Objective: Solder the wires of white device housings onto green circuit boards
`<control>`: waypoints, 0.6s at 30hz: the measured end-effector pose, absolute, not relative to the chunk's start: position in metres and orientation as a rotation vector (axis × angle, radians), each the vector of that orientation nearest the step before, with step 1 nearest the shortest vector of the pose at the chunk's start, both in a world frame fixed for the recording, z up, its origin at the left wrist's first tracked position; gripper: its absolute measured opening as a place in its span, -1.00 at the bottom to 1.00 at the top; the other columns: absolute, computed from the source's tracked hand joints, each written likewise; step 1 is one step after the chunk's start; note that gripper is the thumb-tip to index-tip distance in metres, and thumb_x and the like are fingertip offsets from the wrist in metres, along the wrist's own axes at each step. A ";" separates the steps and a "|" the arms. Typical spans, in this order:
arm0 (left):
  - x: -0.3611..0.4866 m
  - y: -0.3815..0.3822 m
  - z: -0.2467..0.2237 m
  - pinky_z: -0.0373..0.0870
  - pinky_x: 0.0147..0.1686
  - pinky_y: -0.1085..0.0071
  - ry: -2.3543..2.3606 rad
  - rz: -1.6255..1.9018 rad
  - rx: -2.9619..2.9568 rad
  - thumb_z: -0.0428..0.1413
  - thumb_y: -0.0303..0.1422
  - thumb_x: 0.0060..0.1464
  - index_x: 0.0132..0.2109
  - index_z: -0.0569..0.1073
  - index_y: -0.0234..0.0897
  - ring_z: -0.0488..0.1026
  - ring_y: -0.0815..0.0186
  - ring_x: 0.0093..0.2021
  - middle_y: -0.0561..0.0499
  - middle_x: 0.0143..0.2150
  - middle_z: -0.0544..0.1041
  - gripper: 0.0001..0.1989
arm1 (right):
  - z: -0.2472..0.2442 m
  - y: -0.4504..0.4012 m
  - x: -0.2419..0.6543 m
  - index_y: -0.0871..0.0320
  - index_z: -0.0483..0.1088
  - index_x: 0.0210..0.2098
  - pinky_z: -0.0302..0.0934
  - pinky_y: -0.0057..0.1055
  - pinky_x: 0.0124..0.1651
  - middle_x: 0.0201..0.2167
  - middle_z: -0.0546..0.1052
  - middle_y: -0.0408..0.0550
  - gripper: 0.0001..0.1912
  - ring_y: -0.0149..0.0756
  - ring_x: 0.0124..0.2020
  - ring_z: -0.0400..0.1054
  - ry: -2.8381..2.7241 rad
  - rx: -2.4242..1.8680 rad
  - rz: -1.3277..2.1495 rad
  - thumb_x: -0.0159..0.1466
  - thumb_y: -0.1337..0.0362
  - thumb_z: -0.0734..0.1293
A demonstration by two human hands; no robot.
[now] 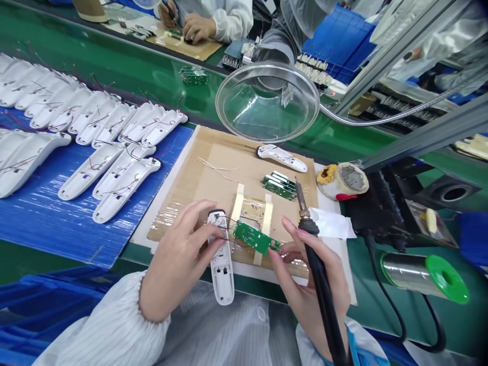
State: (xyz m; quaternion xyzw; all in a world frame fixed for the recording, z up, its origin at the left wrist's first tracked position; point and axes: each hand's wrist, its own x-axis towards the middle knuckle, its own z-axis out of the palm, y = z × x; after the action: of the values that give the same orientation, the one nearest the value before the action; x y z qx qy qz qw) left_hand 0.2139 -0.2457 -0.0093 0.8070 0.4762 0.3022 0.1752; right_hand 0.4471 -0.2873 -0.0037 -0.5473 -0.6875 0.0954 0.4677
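Note:
My left hand [186, 249] is closed at a white plastic housing half [222, 269], its thumb and forefinger pinched over the thin dark wires inside. Those wires run across to a green circuit board [253, 237]. My right hand [312, 274] grips the board's right end between thumb and fingertips. The same hand also holds a soldering iron [318, 269], its black handle lying between the fingers and its tip pointing up and away. Under the board is a taped clear fixture [249, 208] on the cardboard mat [183, 188].
Several boards [279, 184] and another housing [282, 156] lie farther back. Wired housings [127, 188] fill the blue sheet at left. A lens-like clear hood [267, 104] hangs overhead. Right are a tip-cleaning pot [342, 180] and solder spool [423, 277]. A co-worker's hands [198, 28] work opposite.

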 end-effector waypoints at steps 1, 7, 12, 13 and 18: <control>0.214 -0.247 -0.010 0.37 0.24 -0.11 1.371 0.867 2.301 0.12 -0.49 0.34 -0.12 0.49 -0.27 0.30 0.04 0.31 -0.18 0.27 0.35 -0.93 | -0.004 -0.288 0.447 0.00 0.29 0.30 0.56 -0.38 -0.22 0.17 0.57 -0.06 -0.30 -0.40 -0.30 0.55 -1.688 -1.338 0.238 0.25 0.52 0.48; 0.214 -0.254 -0.010 0.39 0.26 -0.11 1.401 0.937 2.432 0.20 -0.52 0.28 -0.12 0.54 -0.30 0.31 -0.01 0.33 -0.19 0.29 0.38 -0.93 | -0.005 -0.288 0.449 -0.01 0.31 0.30 0.56 -0.34 -0.22 0.19 0.55 -0.04 -0.31 -0.38 -0.31 0.56 -1.680 -1.338 0.257 0.25 0.50 0.49; 0.210 -0.261 -0.011 0.44 0.24 -0.08 1.411 0.901 2.550 0.20 -0.53 0.27 -0.10 0.55 -0.32 0.34 -0.05 0.33 -0.24 0.29 0.40 -0.91 | -0.006 -0.289 0.451 -0.03 0.31 0.30 0.57 -0.34 -0.19 0.18 0.56 -0.05 -0.30 -0.33 -0.25 0.58 -1.699 -1.340 0.241 0.25 0.49 0.49; 0.208 -0.262 -0.011 0.44 0.23 -0.09 1.404 0.887 2.573 0.19 -0.54 0.27 -0.09 0.55 -0.32 0.35 -0.07 0.33 -0.26 0.29 0.40 -0.90 | -0.006 -0.290 0.451 -0.03 0.30 0.31 0.58 -0.35 -0.18 0.17 0.57 -0.06 -0.29 -0.32 -0.23 0.58 -1.706 -1.339 0.230 0.24 0.49 0.50; 0.210 -0.266 -0.011 0.59 -0.03 0.14 1.510 0.880 2.317 0.11 -0.39 0.35 0.22 0.40 -0.26 0.56 0.09 0.04 -0.23 0.11 0.51 -0.67 | -0.002 -0.292 0.449 0.02 0.30 0.31 0.57 -0.45 -0.16 0.10 0.61 -0.05 -0.34 -0.40 -0.33 0.57 -1.755 -1.352 0.175 0.28 0.47 0.48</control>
State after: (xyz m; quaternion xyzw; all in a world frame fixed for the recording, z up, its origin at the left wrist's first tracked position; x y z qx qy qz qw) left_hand 0.2105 -0.2660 -0.0110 0.7927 0.5165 0.3010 0.1195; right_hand 0.4487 -0.2918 -0.0023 -0.5453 -0.7076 0.0706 0.4438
